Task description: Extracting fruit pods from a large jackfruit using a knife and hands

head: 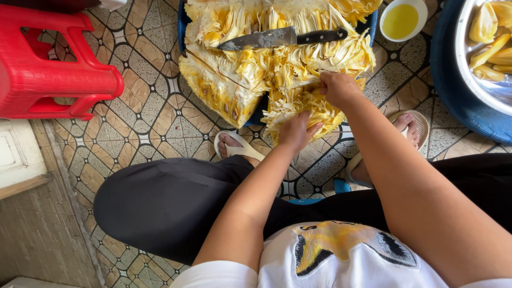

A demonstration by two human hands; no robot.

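White printed shirt (341,256), black trousers (170,202), pale sandals (240,150)

A home floor doing kitchen duty: patterned tiles (154,114), red plastic stool (48,69) far left, oil bowl (402,20) and steel basin (472,69) far right.

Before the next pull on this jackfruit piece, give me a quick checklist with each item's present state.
1. Left hand on the jackfruit piece: ok.
2. Right hand gripping the fibres at the piece's top: ok.
3. Knife lying flat on the fruit, away from both hands: ok.
4. Blade edge direction: cannot tell.
5. Metal bowl of pods at the person's right: ok.
6. Small bowl of yellow liquid upright: ok.
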